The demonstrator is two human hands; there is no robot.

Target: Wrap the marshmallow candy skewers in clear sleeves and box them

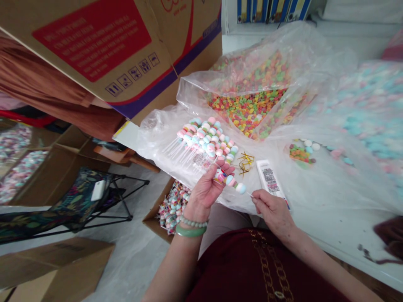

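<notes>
Cardboard cartons crowded the left of the room, and a tilted carton with a red printed panel leaned in over a desk spread with clear plastic sheeting. Near the desk's front edge, a candy skewer was held up between both hands, its pastel pink, blue and white sweets threaded on a thin white stick. The left grip was closed around the skewer's lower sweets, with a jade bangle and a bead bracelet on that wrist, while the right grip pinched the bare stick's tip between thumb and forefinger. Just beyond lay a bunch of similar skewers, with gold twist ties beside them and a strip of barcode labels near the right hand. Ring-shaped candy filled a plastic bag farther back. The sweets looked soft, so too firm a squeeze could dent them, and twisting could bend the thin stick or loosen the sweets. A slip could drop the skewer onto the slick sheeting or past the edge into an open carton of wrapped skewers.
</notes>
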